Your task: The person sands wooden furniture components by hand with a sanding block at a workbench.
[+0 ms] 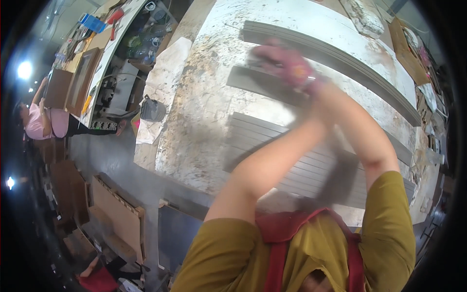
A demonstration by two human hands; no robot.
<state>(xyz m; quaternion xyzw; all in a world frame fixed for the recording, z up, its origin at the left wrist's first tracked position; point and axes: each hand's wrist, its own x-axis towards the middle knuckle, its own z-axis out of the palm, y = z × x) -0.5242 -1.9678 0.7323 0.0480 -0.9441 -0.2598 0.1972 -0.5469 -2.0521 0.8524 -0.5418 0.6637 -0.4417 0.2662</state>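
Observation:
My right hand (pixel 287 63), in a pink-red glove and smeared by motion, is over the far part of the worktable, near the left ends of two grey strips. The farther one is a long grey grooved strip (pixel 340 61); the nearer is a flat grey strip (pixel 253 83). Whether the hand holds anything is too blurred to tell. My left forearm (pixel 287 146) reaches inward and crosses at my right wrist, where the left hand is hidden or smeared. Beneath the arms lies a wide row of grey grooved strips (pixel 306 168) side by side.
The stained white worktable (pixel 189 117) carries a dark grey container (pixel 152 110) on a pale cloth (pixel 168 68) at its left edge. A cardboard box (pixel 407 51) stands far right. At the left, a person in pink (pixel 44 117) handles a brown panel (pixel 60 87) at another bench.

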